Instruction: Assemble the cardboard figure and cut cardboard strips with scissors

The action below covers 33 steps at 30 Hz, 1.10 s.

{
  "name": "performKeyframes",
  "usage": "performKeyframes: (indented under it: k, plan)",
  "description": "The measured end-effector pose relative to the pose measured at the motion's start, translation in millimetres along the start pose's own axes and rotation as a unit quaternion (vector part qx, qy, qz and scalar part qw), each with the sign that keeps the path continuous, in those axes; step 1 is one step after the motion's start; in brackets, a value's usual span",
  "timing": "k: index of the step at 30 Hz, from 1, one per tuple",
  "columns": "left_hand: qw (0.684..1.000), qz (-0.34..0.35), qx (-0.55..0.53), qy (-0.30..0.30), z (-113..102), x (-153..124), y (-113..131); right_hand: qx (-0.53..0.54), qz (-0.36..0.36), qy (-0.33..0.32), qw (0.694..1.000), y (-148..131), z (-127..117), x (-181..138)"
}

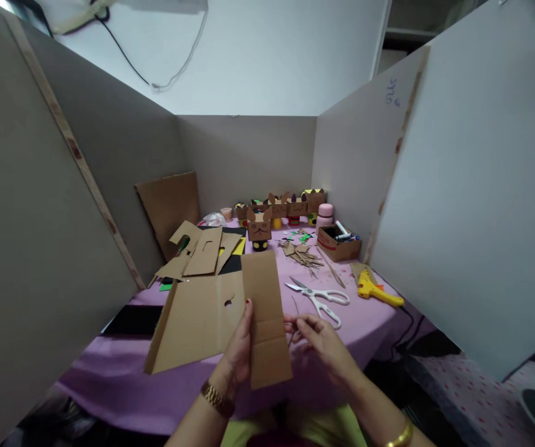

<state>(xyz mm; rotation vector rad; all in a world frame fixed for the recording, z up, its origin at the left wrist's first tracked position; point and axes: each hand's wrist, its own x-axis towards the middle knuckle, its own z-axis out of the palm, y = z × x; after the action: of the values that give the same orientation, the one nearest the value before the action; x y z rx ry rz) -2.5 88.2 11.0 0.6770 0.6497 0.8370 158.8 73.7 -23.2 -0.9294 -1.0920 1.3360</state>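
My left hand (238,347) grips the left edge of a long folded cardboard strip (265,304), held up over the near edge of the table with crease lines across it. Just right of the strip, my right hand (321,341) has its fingertips pinched on a thin, curved dark sliver (294,335), which looks like a cardboard trimming. White-handled scissors (316,295) lie with blades apart beyond the right hand. A large cardboard sheet (202,323) with a small hole lies left of the strip, partly behind my left hand.
Cut cardboard pieces (205,251) are piled at left, near a dark flat tablet-like object (132,321). Cardboard scraps (300,254) lie mid-table. A cardboard animal figure (259,230) stands before several others. At right are a marker box (339,248) and a yellow glue gun (377,290) with its cable.
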Motion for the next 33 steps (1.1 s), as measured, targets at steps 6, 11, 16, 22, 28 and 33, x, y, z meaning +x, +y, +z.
performKeyframes:
  k: [6, 11, 16, 22, 28, 33]
  plan:
    - [0.981, 0.002, 0.190, -0.031, 8.0, -12.0, 8.7, 0.027, -0.118, 0.057, 0.991, -52.1, -7.8, 24.9]
    - [0.961, 0.132, 0.235, 0.067, -8.1, -11.9, 30.5, 0.083, -0.159, 0.120, 0.976, -73.8, -27.4, 35.9]
    - [0.911, 0.316, 0.143, 0.224, -25.8, -5.2, 48.9, 0.096, -0.131, 0.104, 0.981, -70.8, -33.1, 32.0]
    - [0.881, 0.373, 0.120, 0.266, -26.4, -7.5, 56.4, 0.107, -0.106, 0.076, 0.986, -64.8, -25.8, 33.5]
    - [0.892, 0.322, 0.219, 0.229, -30.3, 9.7, 17.2, 0.166, -0.124, 0.120, 0.971, -55.1, -27.6, 40.5]
    - [0.876, 0.250, 0.397, 0.117, -22.4, 17.4, -50.3, 0.196, -0.092, 0.122, 0.969, -43.3, -26.3, 42.7]
